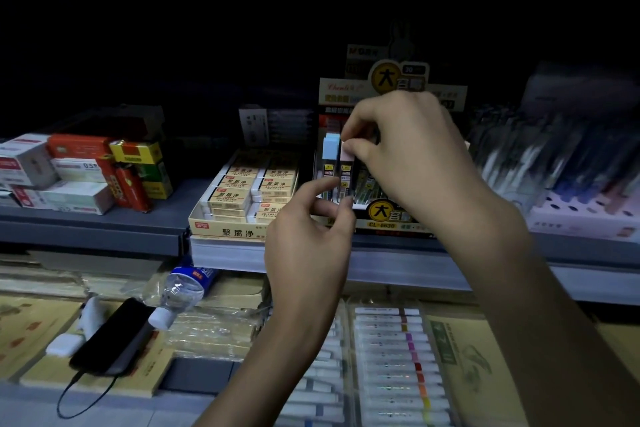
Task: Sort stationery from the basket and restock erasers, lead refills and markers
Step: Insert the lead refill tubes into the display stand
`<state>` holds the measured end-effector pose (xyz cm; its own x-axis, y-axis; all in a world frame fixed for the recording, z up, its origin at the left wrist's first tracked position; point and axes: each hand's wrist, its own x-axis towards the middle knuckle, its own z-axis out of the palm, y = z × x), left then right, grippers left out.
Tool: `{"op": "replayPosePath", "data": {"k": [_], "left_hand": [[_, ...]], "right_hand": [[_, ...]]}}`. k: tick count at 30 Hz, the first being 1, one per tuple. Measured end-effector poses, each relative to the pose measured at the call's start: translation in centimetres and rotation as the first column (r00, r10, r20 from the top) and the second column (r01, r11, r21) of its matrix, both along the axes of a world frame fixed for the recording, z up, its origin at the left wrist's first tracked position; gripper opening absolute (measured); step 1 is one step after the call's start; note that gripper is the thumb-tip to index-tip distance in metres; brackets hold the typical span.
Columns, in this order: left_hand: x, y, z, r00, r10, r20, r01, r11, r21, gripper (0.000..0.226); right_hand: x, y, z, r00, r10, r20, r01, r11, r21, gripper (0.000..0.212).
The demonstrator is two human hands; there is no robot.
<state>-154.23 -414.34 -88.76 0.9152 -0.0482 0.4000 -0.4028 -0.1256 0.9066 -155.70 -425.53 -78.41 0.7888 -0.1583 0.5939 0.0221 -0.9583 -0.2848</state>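
A lead refill display box with yellow round logos stands on the shelf. Slim refill cases stand upright in it. One with a blue cap sits at the left. My right hand pinches the pink cap of the refill case beside it. My left hand is below, its fingertips at the bottom end of that case. A tray of cream eraser boxes sits left of the display. Marker sets in clear packs lie on the lower level.
Red, white and yellow boxes crowd the shelf's left end. Pens in a lilac holder stand at the right. Below lie a water bottle, a black phone with a cable, and yellow paper pads.
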Motion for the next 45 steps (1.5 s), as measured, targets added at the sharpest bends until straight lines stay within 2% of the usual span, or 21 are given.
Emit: {"op": "replayPosePath", "data": {"k": [9,15,23,27,45], "left_hand": [[-0.2,-0.1,0.1,1.0,0.0,-0.004,0.0,1.0,-0.011,0.017],[-0.4,-0.2,0.2,1.0,-0.001,0.004,0.001,1.0,-0.01,0.015],[-0.5,-0.7,0.1,1.0,-0.017,0.008,0.017,1.0,-0.003,0.016],[-0.7,-0.9,0.1,1.0,-0.021,0.012,0.021,1.0,0.018,0.017],[-0.9,-0.8,0.3,1.0,-0.017,-0.001,0.017,1.0,0.021,0.019]], "right_hand": [[0.0,0.0,-0.2,1.0,-0.006,0.023,0.006,1.0,-0.003,0.004],[-1.7,-1.4,1.1,0.996,0.01,0.085,-0.018,0.995,0.095,0.007],[-3.1,-3.6,0.8,1.0,-0.01,-0.012,0.011,0.994,0.112,0.008],[-2.7,-3.4,0.2,1.0,0.002,-0.013,-0.001,0.995,0.098,0.012],[-1.0,-2.0,-1.2,0.997,0.01,0.079,-0.012,1.0,0.024,0.005]]}}
